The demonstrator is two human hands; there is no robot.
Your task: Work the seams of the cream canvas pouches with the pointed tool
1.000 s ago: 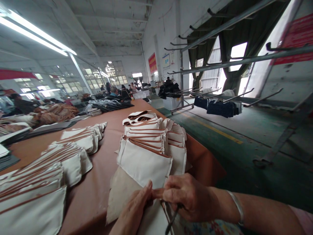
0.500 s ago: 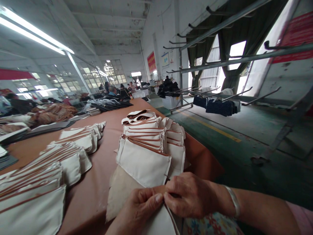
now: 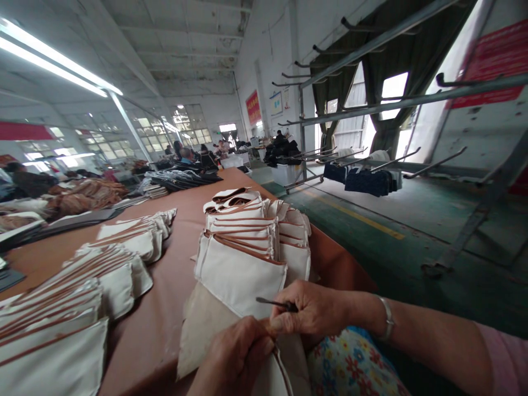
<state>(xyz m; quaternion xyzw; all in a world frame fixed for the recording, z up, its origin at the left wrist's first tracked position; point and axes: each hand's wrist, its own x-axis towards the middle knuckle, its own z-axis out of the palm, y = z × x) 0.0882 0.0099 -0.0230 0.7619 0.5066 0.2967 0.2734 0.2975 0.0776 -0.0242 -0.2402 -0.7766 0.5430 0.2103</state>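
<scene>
My left hand point(image 3: 241, 344) is closed on the upper edge of a cream fabric pouch piece point(image 3: 268, 379) with dark-brown trim, low in front of me. Close against it, my right hand point(image 3: 307, 311) grips a small dark tool with a thin blade point(image 3: 270, 301) pointing left; it looks like thread snips. Its fingertips meet the left hand at the fabric edge, so the exact contact is hidden. Just beyond the hands lies a fanned stack of cream pouches point(image 3: 239, 272) with brown edging, over a beige sheet point(image 3: 198, 330).
More cream pouches point(image 3: 53, 352) lie in rows on the left of the brown-covered table point(image 3: 152, 330). Dark pieces point(image 3: 181, 179) are piled farther back. A metal rack point(image 3: 303, 132) with prongs holds navy cloth point(image 3: 367, 181) at right. Several people sit in the distance.
The dark tool's blade now shows above my right hand, pointing left. My left hand has turned, its thumb tucked in against the fabric. The stacks lie unchanged.
</scene>
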